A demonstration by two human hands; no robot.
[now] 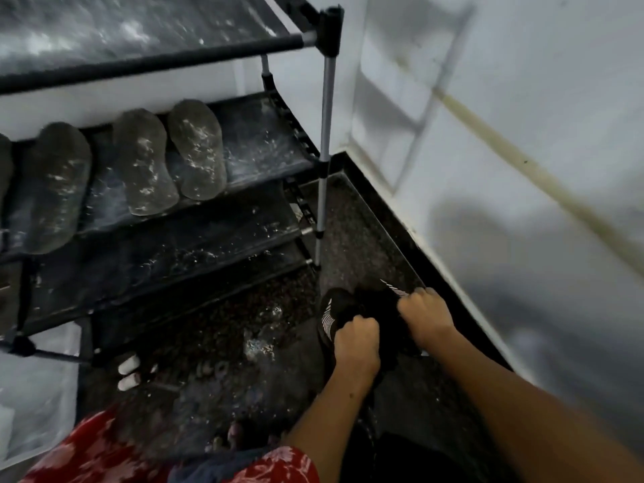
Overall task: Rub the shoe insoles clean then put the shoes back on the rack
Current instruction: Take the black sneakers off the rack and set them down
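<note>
A black shoe (336, 308) with white stripe marks sits on the dark speckled floor near the wall corner, right of the rack. My left hand (355, 343) is closed on its near side. My right hand (427, 317) is closed on its far right edge, by a white striped patch. A dark cloth may be bunched between the hands; I cannot tell for sure. The black shoe rack (244, 155) stands at the left, its shelves dusty. Three grey dusty insoles or soles (197, 149) lie on its middle shelf, with another partly cut off at the left edge.
The white wall (522, 169) with a black skirting strip runs close along the right. A pale stick (522, 162) leans across the wall. White debris lies on the floor (258, 343). My bare toes (233, 435) and red floral garment (87, 454) are at the bottom.
</note>
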